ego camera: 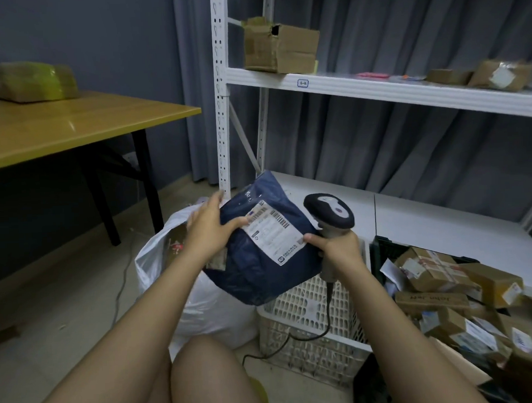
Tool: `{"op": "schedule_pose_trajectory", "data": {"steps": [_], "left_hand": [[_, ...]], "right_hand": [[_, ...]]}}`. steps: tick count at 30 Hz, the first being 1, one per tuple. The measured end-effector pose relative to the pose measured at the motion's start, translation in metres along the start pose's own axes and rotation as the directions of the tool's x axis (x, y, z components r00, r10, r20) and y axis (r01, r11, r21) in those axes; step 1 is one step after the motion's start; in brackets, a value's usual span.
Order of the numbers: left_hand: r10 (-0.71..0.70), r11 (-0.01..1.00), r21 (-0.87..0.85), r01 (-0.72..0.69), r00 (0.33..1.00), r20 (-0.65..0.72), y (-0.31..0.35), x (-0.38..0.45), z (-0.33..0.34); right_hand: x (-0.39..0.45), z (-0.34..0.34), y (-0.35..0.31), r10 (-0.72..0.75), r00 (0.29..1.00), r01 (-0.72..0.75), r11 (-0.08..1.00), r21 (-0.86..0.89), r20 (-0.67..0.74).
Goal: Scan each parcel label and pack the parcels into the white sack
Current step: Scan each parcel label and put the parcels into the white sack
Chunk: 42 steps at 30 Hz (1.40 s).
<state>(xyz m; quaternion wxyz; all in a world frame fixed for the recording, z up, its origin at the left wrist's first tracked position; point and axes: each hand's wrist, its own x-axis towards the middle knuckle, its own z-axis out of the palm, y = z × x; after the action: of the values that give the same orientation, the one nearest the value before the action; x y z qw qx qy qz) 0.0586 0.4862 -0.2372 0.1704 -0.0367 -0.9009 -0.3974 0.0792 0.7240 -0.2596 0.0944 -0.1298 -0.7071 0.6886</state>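
A dark blue plastic mailer parcel (261, 268) with a white shipping label (272, 231) is held in front of me, above the white sack (202, 307). My left hand (209, 226) grips its left edge, thumb on the label's corner. My right hand (337, 247) grips the handle of a black and grey barcode scanner (330, 210), and its thumb touches the label's right edge. The scanner's head sits just right of the parcel. The sack stands open on the floor below the parcel, with some parcels visible inside.
A white perforated crate (309, 315) stands under the parcel's right side. A pile of cardboard parcels (445, 291) lies at right in a dark crate. White shelving (375, 90) holds boxes. A wooden table (72, 124) with a wrapped package is at left. The scanner cable (295, 340) trails down.
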Motion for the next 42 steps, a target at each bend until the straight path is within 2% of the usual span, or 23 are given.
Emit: {"op": "schedule_pose_trajectory", "data": {"steps": [2, 3, 9, 12, 16, 19, 23, 25, 29, 34, 40, 42], "left_hand": [[-0.043, 0.994, -0.093, 0.052, 0.994, 0.097, -0.007, -0.002, 0.000], [-0.032, 0.994, -0.105, 0.042, 0.994, 0.102, -0.008, -0.003, 0.000], [-0.037, 0.994, -0.104, 0.040, 0.999, 0.027, 0.004, 0.005, 0.011], [-0.079, 0.988, -0.127, 0.084, 0.996, 0.045, 0.010, 0.014, 0.014], [-0.124, 0.992, 0.016, 0.124, 0.992, 0.015, 0.016, 0.023, 0.016], [-0.139, 0.988, 0.074, 0.138, 0.990, 0.011, 0.025, 0.026, 0.019], [-0.152, 0.987, 0.054, 0.151, 0.988, 0.017, 0.033, 0.026, 0.026], [-0.151, 0.988, 0.038, 0.150, 0.988, 0.020, 0.035, 0.025, 0.028], [-0.139, 0.990, 0.037, 0.139, 0.990, 0.018, 0.038, 0.024, 0.028], [-0.148, 0.989, 0.032, 0.147, 0.989, 0.006, 0.037, 0.025, 0.024], [-0.142, 0.987, 0.074, 0.143, 0.990, -0.011, 0.032, 0.027, 0.020], [-0.142, 0.986, 0.090, 0.143, 0.990, -0.027, 0.027, 0.029, 0.017]], "right_hand": [[-0.001, -0.004, 0.003, 0.003, 1.000, -0.003, 1.000, 0.017, -0.015], [-0.001, -0.004, 0.005, 0.001, 1.000, -0.001, 1.000, 0.009, -0.023], [0.000, -0.002, 0.015, -0.017, 0.994, 0.022, 0.999, 0.048, -0.112], [-0.008, -0.008, 0.017, -0.135, 0.976, 0.123, 0.989, -0.079, -0.169], [-0.020, -0.023, 0.015, -0.257, 0.965, 0.238, 0.938, -0.253, -0.046], [-0.026, -0.027, 0.014, -0.275, 0.960, 0.274, 0.878, -0.393, 0.056], [-0.038, -0.026, 0.014, -0.199, 0.965, 0.245, 0.915, -0.321, 0.169], [-0.044, -0.025, 0.013, -0.206, 0.950, 0.280, 0.895, -0.346, 0.235], [-0.047, -0.024, 0.011, -0.261, 0.942, 0.332, 0.813, -0.479, 0.210], [-0.046, -0.024, 0.006, -0.244, 0.954, 0.301, 0.799, -0.521, 0.176], [-0.040, -0.017, 0.008, -0.248, 0.955, 0.297, 0.818, -0.492, 0.163], [-0.037, -0.011, 0.009, -0.235, 0.957, 0.285, 0.868, -0.406, 0.169]]}}
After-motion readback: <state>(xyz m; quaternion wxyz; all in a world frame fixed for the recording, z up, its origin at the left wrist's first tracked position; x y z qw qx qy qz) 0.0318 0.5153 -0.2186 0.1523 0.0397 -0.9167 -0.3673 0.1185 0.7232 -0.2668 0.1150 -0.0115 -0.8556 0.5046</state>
